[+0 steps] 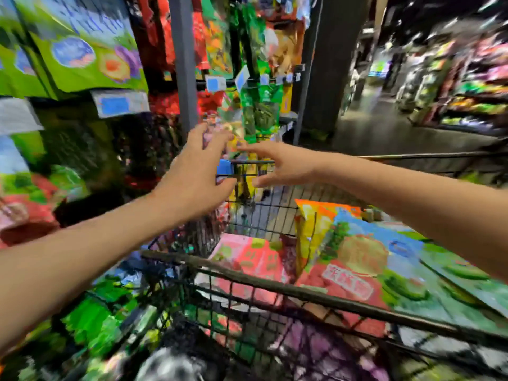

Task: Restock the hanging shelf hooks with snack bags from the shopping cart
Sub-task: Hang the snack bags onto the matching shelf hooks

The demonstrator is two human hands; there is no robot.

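Observation:
The frame is blurred by motion. Both my arms reach forward over the black wire shopping cart [275, 287]. My left hand [196, 176] and my right hand [277, 165] are spread with fingers extended, close together, in front of a hook with a blue price tag [226, 167]. Neither hand holds anything I can make out. Green snack bags [261, 111] hang on the rack just beyond my fingertips. In the cart lie large snack bags, one red, green and blue [371, 270], and an upright yellow and orange one [316, 229].
Large green bags [82, 45] hang on the shelf at upper left, with red bags [170, 31] beside a grey upright post [184, 64]. A dark pillar [330, 64] stands right of the rack. An aisle with stocked shelves [467, 92] runs off to the right.

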